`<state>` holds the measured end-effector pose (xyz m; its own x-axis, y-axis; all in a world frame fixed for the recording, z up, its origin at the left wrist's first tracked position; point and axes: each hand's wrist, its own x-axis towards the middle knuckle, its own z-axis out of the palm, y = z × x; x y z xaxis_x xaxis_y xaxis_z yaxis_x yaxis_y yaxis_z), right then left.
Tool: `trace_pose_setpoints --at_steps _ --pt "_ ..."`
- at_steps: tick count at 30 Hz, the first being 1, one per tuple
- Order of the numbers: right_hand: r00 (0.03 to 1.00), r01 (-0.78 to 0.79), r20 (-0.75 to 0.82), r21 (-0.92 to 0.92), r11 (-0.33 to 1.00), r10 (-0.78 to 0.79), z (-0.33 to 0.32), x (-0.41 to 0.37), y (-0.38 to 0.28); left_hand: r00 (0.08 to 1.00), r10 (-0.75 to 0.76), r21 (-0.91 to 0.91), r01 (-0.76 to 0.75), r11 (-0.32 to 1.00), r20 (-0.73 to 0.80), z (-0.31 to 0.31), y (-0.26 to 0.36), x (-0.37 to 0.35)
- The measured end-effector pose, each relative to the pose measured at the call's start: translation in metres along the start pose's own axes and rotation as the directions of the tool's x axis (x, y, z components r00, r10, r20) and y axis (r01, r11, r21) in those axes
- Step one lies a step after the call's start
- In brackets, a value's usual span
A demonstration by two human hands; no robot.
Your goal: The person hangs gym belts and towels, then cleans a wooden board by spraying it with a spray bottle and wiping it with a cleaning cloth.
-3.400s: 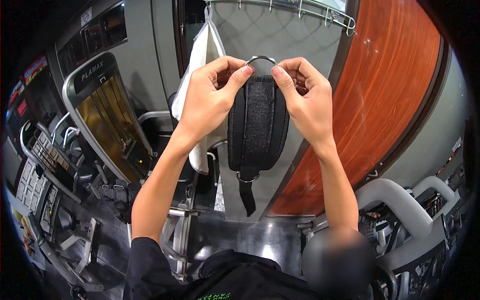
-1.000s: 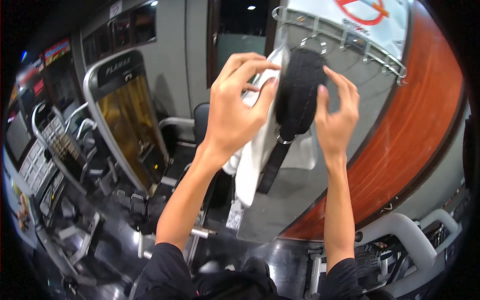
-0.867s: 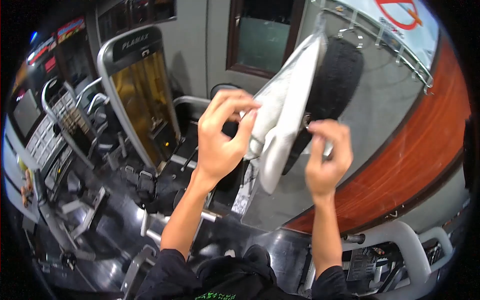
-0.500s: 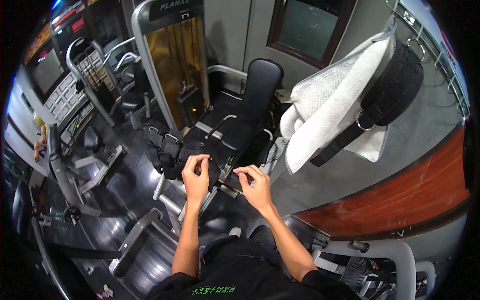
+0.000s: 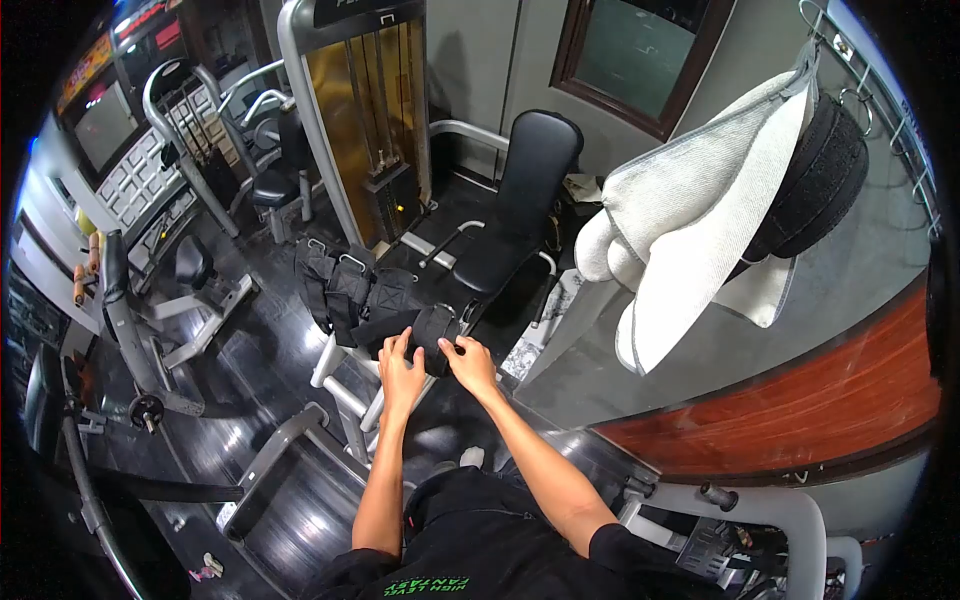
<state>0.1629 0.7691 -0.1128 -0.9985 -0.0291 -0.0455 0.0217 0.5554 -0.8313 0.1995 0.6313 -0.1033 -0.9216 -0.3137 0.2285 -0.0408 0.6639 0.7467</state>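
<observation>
Several black padded straps [image 5: 352,290] lie piled on a metal stand below me. My left hand [image 5: 400,364] and my right hand [image 5: 468,362] both grip the nearest black strap [image 5: 434,326] at the pile's right end. Up at the right, another black strap [image 5: 818,180] hangs from a hook rail [image 5: 872,80] on the wall, next to a white towel [image 5: 700,210].
A weight-stack machine [image 5: 368,110] with a black seat [image 5: 518,200] stands behind the stand. More gym machines [image 5: 180,180] fill the left side. A curved wood panel [image 5: 800,400] and grey wall run along the right. The black floor is glossy.
My hands let go of the strap hung on the wall hook, dropped down to the pile and closed on a strap there. My view tilted downward.
</observation>
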Motion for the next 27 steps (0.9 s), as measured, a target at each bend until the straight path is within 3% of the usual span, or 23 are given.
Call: trace_pose_setpoints --at_steps 2,5,10,12,14,17,19,24,27 --pt "1.000 0.025 -0.019 0.040 0.999 -0.025 -0.003 -0.003 0.003 0.998 -0.016 -0.008 0.016 1.000 0.053 0.000 0.001 0.000" --pt "0.996 0.079 -0.047 0.107 0.991 -0.074 0.000 0.001 0.021 0.999 0.031 -0.087 -0.033 0.996 -0.030 0.010 0.000 0.002" --pt "0.995 0.094 0.010 0.180 0.979 -0.098 -0.014 -0.004 0.035 0.998 0.035 -0.001 -0.035 0.999 -0.052 0.015 0.001 0.006" --pt "0.996 0.044 0.059 0.354 0.934 -0.069 -0.021 -0.011 0.038 0.998 0.034 0.014 -0.033 0.999 -0.048 0.013 0.004 0.005" --pt "0.993 0.045 0.088 0.332 0.942 -0.079 -0.023 -0.013 0.047 0.999 0.004 0.010 -0.004 1.000 -0.045 0.013 0.006 0.006" --pt "0.984 -0.001 0.158 0.480 0.877 -0.085 -0.022 -0.016 0.061 0.999 0.010 0.031 -0.009 0.999 -0.053 0.012 0.009 0.005" --pt "0.967 -0.008 0.202 0.631 0.776 -0.154 -0.032 -0.024 0.051 0.998 0.008 0.065 -0.004 0.998 -0.062 0.012 0.011 0.005" --pt "0.970 0.092 0.119 0.622 0.778 -0.211 -0.045 -0.036 0.045 0.996 0.025 0.091 -0.018 0.996 -0.082 0.008 0.022 0.002" --pt "0.967 0.135 0.080 0.646 0.751 -0.243 -0.054 -0.038 0.042 0.992 0.077 0.001 -0.077 0.997 -0.101 0.002 0.038 0.003"
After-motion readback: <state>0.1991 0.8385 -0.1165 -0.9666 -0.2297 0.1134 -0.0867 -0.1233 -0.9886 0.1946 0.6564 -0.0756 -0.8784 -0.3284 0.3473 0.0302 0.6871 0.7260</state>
